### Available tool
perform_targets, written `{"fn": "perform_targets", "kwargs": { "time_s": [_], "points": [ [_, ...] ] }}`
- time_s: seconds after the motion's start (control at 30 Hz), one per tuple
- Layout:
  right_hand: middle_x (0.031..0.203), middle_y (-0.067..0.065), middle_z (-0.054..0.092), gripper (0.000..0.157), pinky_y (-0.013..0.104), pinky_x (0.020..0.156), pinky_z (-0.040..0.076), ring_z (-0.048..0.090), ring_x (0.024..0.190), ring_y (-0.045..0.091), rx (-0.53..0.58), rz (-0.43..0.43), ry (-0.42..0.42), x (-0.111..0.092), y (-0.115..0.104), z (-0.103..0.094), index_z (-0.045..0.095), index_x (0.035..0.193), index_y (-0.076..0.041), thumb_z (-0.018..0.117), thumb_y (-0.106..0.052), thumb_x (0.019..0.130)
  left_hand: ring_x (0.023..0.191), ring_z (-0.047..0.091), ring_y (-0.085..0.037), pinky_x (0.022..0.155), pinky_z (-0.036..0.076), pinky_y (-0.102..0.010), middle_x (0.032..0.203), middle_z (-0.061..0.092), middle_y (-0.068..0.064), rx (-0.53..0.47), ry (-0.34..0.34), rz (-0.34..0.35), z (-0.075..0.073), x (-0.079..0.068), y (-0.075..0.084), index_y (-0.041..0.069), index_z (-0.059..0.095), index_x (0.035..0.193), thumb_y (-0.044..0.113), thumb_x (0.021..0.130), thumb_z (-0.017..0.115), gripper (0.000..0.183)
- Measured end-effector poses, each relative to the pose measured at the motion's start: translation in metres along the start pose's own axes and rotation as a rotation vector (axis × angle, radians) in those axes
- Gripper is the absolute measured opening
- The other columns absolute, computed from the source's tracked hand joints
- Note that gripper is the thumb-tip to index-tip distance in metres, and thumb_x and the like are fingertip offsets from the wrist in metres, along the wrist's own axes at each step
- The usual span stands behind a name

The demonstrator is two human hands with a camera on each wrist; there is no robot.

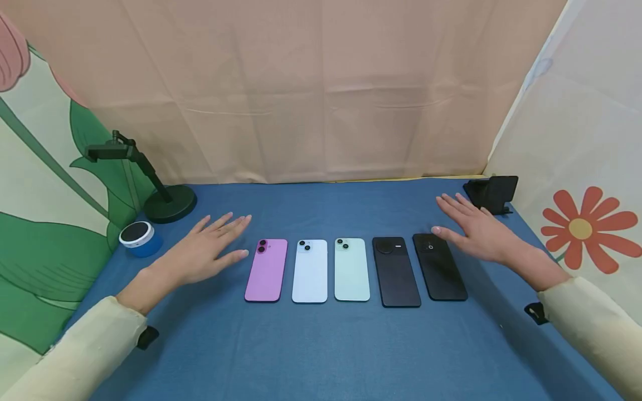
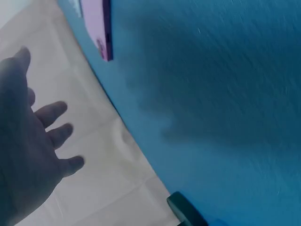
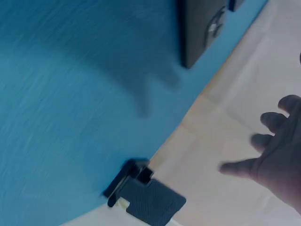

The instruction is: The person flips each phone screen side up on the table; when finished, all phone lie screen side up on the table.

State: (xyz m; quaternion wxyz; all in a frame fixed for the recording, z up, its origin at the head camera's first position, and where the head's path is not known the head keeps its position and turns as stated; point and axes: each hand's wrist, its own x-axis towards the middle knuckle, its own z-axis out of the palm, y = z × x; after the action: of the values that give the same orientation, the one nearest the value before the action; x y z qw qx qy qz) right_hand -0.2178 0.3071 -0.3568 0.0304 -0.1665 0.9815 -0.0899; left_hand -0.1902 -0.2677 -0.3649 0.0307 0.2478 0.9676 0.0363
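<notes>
Head view: left sleeve (image 1: 82,351) runs out at the bottom-left corner, right sleeve (image 1: 597,328) at the bottom-right; left edge chops the pink flower print (image 1: 12,55). Thumb of the right hand (image 1: 476,231) covers a top corner of the rightmost phone (image 1: 442,273). Lettering on the round-camera phone (image 1: 398,278) is too small to read. Left wrist: left edge cuts the left hand (image 2: 30,141), top edge crops the purple phone (image 2: 96,23) and leaves a sliver of the light-blue phone (image 2: 75,5), bottom edge takes most of the lamp (image 2: 185,208). Right wrist: top edge clips the rightmost phone and all but a corner of the round-camera phone; right hand runs off right, fingers blurred.
</notes>
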Motion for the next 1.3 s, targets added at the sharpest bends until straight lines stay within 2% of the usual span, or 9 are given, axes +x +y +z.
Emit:
{"fn": "perform_targets", "kwargs": {
  "time_s": [0.13, 0.27, 0.43, 0.57, 0.7, 0.8, 0.9, 1.07, 1.3],
  "points": [
    [0.168, 0.011, 0.017, 0.086, 0.07, 0.11, 0.031, 0.023, 0.152, 0.041, 0.184, 0.011, -0.022, 0.003, -0.012, -0.006, 0.008, 0.163, -0.026, 0.048, -0.064, 0.097, 0.151, 0.029, -0.039, 0.116, 0.023, -0.067, 0.162, 0.035, -0.007, -0.217, -0.032, -0.067, -0.001, -0.002, 0.002, 0.034, 0.005, 0.162, 0.065, 0.099, 0.042, 0.079],
    [0.166, 0.01, 0.025, 0.079, 0.065, 0.1, 0.045, 0.044, 0.141, 0.039, 0.364, -0.02, -0.048, 0.01, -0.031, -0.009, 0.009, 0.163, -0.031, 0.05, -0.056, 0.1, 0.138, 0.048, -0.039, 0.105, 0.04, -0.065, 0.151, 0.052, -0.009, -0.392, -0.05, -0.123, -0.003, -0.005, 0.004, 0.035, 0.006, 0.162, 0.062, 0.1, 0.046, 0.078],
    [0.16, 0.01, 0.038, 0.074, 0.051, 0.088, 0.055, 0.06, 0.122, 0.032, 0.557, -0.099, -0.119, 0.029, -0.065, 0.004, 0.017, 0.162, -0.027, 0.056, -0.046, 0.101, 0.121, 0.059, -0.032, 0.094, 0.052, -0.051, 0.138, 0.061, -0.012, -0.502, -0.107, -0.162, -0.004, -0.01, 0.009, 0.021, 0.016, 0.163, 0.055, 0.101, 0.05, 0.078],
    [0.158, 0.012, 0.04, 0.076, 0.041, 0.077, 0.058, 0.065, 0.109, 0.032, 0.712, -0.138, -0.245, 0.047, -0.102, 0.02, 0.021, 0.162, -0.024, 0.06, -0.043, 0.1, 0.115, 0.059, -0.028, 0.087, 0.054, -0.043, 0.13, 0.063, -0.012, -0.554, -0.16, -0.189, -0.001, -0.015, 0.013, 0.017, 0.021, 0.162, 0.055, 0.1, 0.053, 0.08],
    [0.158, 0.011, 0.041, 0.077, 0.038, 0.071, 0.059, 0.066, 0.104, 0.034, 0.799, -0.146, -0.365, 0.064, -0.143, 0.035, 0.023, 0.161, -0.026, 0.063, -0.044, 0.098, 0.11, 0.059, -0.026, 0.079, 0.052, -0.033, 0.125, 0.063, -0.011, -0.565, -0.15, -0.181, 0.007, -0.016, 0.018, 0.012, 0.025, 0.16, 0.052, 0.099, 0.057, 0.08],
    [0.158, 0.009, 0.041, 0.078, 0.039, 0.069, 0.059, 0.066, 0.105, 0.032, 0.822, -0.152, -0.418, 0.077, -0.173, 0.042, 0.025, 0.16, -0.028, 0.066, -0.043, 0.096, 0.103, 0.059, -0.022, 0.074, 0.051, -0.03, 0.122, 0.063, -0.01, -0.54, -0.128, -0.166, 0.013, -0.017, 0.022, 0.009, 0.028, 0.159, 0.051, 0.097, 0.061, 0.082],
    [0.158, 0.006, 0.041, 0.08, 0.039, 0.068, 0.059, 0.067, 0.105, 0.029, 0.813, -0.164, -0.451, 0.089, -0.198, 0.05, 0.025, 0.16, -0.028, 0.068, -0.042, 0.094, 0.088, 0.058, -0.018, 0.067, 0.048, -0.028, 0.111, 0.063, -0.007, -0.51, -0.122, -0.151, 0.018, -0.019, 0.027, 0.007, 0.03, 0.158, 0.049, 0.095, 0.064, 0.083],
    [0.158, 0.005, 0.04, 0.084, 0.038, 0.067, 0.059, 0.068, 0.1, 0.023, 0.788, -0.18, -0.513, 0.103, -0.227, 0.065, 0.024, 0.161, -0.024, 0.07, -0.039, 0.092, 0.07, 0.052, -0.014, 0.059, 0.043, -0.026, 0.087, 0.057, -0.001, -0.475, -0.155, -0.156, 0.023, -0.022, 0.033, 0.007, 0.032, 0.157, 0.049, 0.093, 0.068, 0.085],
    [0.158, 0.005, 0.041, 0.085, 0.037, 0.064, 0.06, 0.067, 0.091, 0.021, 0.702, -0.163, -0.497, 0.113, -0.255, 0.078, 0.025, 0.161, -0.021, 0.072, -0.036, 0.091, 0.068, 0.049, -0.012, 0.059, 0.038, -0.027, 0.078, 0.052, 0.002, -0.361, -0.188, -0.184, 0.031, -0.024, 0.04, 0.012, 0.035, 0.157, 0.06, 0.088, 0.068, 0.09]
  ]
}}
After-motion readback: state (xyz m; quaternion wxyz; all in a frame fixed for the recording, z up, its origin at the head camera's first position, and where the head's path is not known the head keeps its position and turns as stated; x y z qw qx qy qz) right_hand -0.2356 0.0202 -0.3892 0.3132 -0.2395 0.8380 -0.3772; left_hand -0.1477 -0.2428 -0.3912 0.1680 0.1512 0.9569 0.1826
